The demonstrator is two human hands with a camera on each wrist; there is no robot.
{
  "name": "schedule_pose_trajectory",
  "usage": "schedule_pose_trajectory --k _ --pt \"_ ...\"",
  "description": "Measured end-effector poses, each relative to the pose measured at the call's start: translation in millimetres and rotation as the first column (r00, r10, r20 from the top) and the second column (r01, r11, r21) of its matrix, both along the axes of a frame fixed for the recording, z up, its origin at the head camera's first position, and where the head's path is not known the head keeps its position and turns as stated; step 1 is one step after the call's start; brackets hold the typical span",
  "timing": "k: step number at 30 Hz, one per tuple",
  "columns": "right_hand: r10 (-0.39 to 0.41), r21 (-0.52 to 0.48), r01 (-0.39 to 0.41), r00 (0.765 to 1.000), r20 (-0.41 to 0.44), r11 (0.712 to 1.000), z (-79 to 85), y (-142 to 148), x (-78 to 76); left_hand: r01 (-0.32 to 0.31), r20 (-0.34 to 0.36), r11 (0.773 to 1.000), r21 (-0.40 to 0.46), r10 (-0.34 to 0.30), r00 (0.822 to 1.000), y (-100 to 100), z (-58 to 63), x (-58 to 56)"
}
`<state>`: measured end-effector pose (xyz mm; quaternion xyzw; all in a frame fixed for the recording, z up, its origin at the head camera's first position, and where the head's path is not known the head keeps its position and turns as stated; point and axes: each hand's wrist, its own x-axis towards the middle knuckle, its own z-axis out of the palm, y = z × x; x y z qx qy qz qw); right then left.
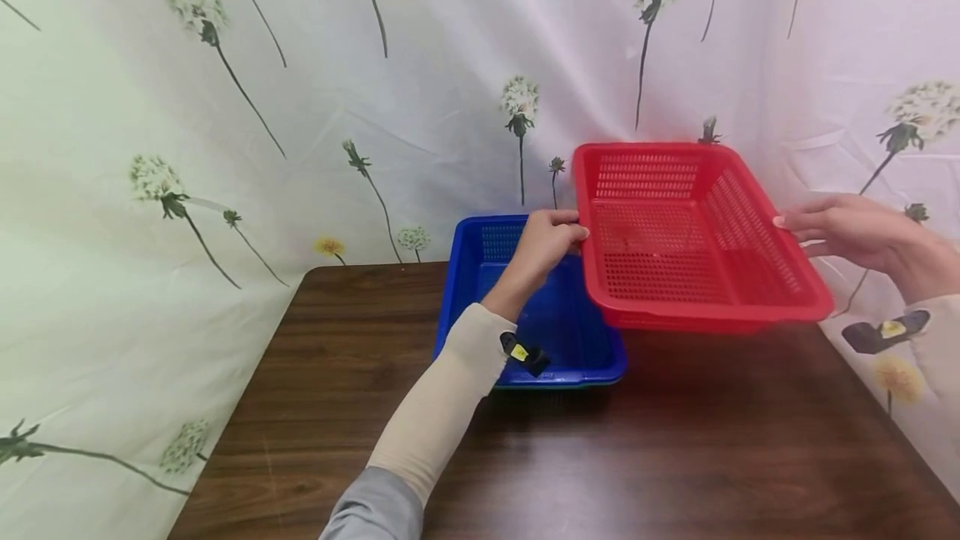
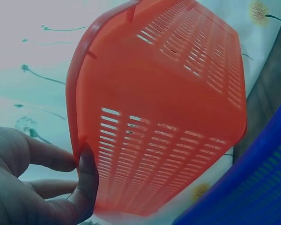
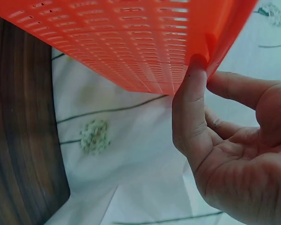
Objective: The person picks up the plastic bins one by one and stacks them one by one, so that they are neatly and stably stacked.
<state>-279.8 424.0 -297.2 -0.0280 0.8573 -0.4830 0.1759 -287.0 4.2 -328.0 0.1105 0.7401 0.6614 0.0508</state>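
Note:
A red perforated plastic basket (image 1: 660, 248) is held up above the table, slightly tilted, its inside facing the head camera. My left hand (image 1: 546, 247) pinches its left rim between thumb and fingers; the left wrist view shows this hand (image 2: 47, 173) gripping the lip of the basket (image 2: 154, 103) from outside. On the opposite rim my right hand (image 1: 862, 232) pinches too, and the right wrist view shows that hand (image 3: 234, 136) with a finger under the lip. Below and left, a blue basket (image 1: 555, 332) sits on the table, partly hidden by my left arm.
Under the blue basket a thin green edge (image 1: 558, 387) shows. The brown wooden table (image 1: 337, 415) reaches back to a white cloth (image 1: 420, 132) printed with dandelions, which hangs behind and along both sides.

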Motion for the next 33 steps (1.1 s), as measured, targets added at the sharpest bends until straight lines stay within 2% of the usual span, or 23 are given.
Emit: schedule_pose_trajectory --k 3,13,20,33 --pt "0.009 -0.029 -0.009 1.0 -0.005 1.0 1.4 -5.3 0.1 0.015 -0.006 1.0 0.004 -0.015 1.0 -8.1 2.1 -0.4" --pt "-0.06 -0.069 0.06 0.998 0.004 0.996 7.6 -28.4 3.1 0.03 -0.013 1.0 -0.003 -0.03 0.999 -33.4 10.4 2.7" --pt "-0.085 -0.147 0.084 0.996 0.002 0.986 14.6 -48.7 4.2 -0.001 -0.011 1.0 0.004 0.001 1.0 -51.9 16.0 3.1" --pt "-0.102 -0.152 0.096 0.994 -0.034 0.984 21.6 -86.3 8.9 -0.024 0.017 0.997 0.067 0.023 1.0 -83.1 26.9 0.2"
